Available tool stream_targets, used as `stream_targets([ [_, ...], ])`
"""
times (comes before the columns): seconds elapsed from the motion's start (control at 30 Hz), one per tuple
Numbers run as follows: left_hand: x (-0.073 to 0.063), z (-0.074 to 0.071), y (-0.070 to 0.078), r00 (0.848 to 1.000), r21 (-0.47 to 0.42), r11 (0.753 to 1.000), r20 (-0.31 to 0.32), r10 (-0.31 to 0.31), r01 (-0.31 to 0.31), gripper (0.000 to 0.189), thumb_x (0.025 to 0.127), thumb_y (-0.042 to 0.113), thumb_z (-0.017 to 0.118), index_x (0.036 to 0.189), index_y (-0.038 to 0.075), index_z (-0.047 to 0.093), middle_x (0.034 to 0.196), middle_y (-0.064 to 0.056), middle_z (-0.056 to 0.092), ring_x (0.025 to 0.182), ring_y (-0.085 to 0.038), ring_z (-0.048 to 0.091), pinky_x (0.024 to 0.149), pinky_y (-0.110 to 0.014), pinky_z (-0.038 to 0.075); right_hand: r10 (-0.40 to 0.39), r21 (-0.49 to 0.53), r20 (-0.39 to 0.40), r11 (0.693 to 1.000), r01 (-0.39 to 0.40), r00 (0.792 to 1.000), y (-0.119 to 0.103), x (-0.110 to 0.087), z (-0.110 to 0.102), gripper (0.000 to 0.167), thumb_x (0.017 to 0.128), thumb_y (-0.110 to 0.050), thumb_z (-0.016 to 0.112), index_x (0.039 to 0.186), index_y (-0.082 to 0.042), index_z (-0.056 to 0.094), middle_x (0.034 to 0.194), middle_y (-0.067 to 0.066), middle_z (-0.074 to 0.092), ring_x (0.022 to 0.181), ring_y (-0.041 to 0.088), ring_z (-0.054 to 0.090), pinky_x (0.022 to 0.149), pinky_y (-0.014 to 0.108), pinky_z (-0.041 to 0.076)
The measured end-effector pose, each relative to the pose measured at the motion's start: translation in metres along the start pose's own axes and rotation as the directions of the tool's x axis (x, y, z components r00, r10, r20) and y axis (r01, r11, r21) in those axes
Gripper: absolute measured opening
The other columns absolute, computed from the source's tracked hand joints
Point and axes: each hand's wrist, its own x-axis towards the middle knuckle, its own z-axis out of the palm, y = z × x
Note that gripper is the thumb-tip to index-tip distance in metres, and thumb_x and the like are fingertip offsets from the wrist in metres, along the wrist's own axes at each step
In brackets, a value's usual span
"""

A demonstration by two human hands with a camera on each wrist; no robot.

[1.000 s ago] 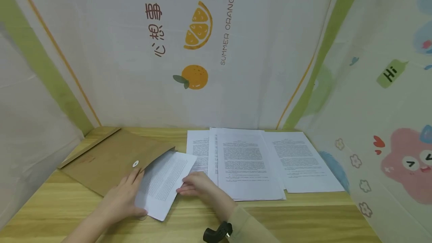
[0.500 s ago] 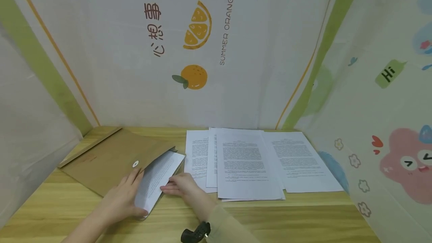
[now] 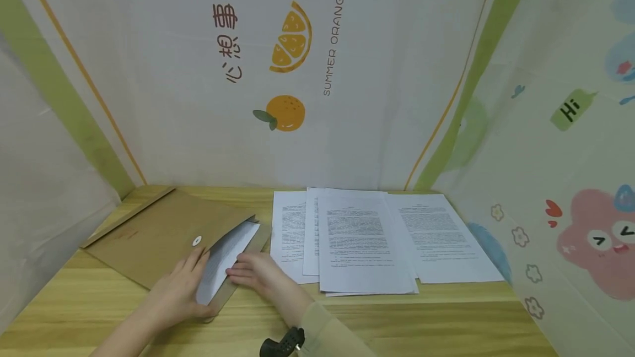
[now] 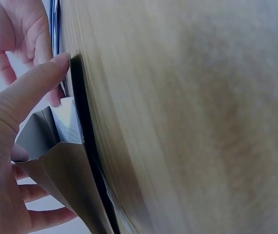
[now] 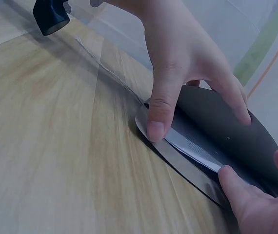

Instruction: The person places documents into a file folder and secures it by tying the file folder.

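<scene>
A brown paper document envelope with a white button lies slanted at the left of the table, its mouth towards the right. My left hand grips the mouth, fingers on the upper panel and thumb on the lower flap, holding it agape. A stack of printed sheets sits mostly inside, with a strip showing in the opening. My right hand touches the sheets' outer edge with fairly straight fingers. In the right wrist view its thumb rests against the paper edge. The stack's far part is hidden in the envelope.
More printed sheets lie overlapping at the back middle, and another sheet is beside them at the right. A string trails from the flap over the wooden table. Printed cloth hangs behind and at the sides.
My right hand has moved left, and the stack has slid deeper into the envelope, uncovering the lower flap. My left hand has stayed at the mouth.
</scene>
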Motion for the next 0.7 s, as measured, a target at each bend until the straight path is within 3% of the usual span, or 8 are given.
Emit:
stream_targets([
  [0.33,-0.001,-0.001,0.000,1.000,-0.009,1.000,0.020,-0.001,0.001,0.119,0.051,0.054,0.087,0.135,-0.015,0.037,0.141,-0.029,0.035,0.114,-0.047,0.048,0.070,-0.054,0.053,0.007,0.072,0.083,0.997,-0.013,0.997,0.003,0.006,0.012,0.061,0.093,0.000,0.049,0.139,0.022,0.016,0.125,0.038,0.045,0.119,0.047,0.048,0.101,0.053,0.038],
  [0.47,-0.001,-0.001,0.000,1.000,-0.011,1.000,0.024,-0.012,0.012,0.120,0.051,0.054,0.087,0.136,-0.014,0.037,0.141,-0.028,0.035,0.115,-0.047,0.047,0.071,-0.055,0.052,0.032,0.052,0.133,0.998,-0.040,0.991,0.006,0.009,0.015,0.062,0.095,-0.004,0.048,0.142,0.018,0.015,0.129,0.040,0.042,0.122,0.048,0.045,0.103,0.055,0.035],
  [0.7,-0.001,0.000,-0.002,0.999,-0.028,1.000,0.043,-0.011,0.012,0.121,0.051,0.057,0.087,0.136,-0.015,0.037,0.142,-0.030,0.033,0.115,-0.048,0.047,0.072,-0.056,0.052,0.049,0.023,0.159,0.998,-0.053,0.986,0.009,0.018,0.010,0.060,0.099,-0.011,0.044,0.145,0.013,0.015,0.133,0.036,0.043,0.121,0.047,0.046,0.100,0.055,0.038],
])
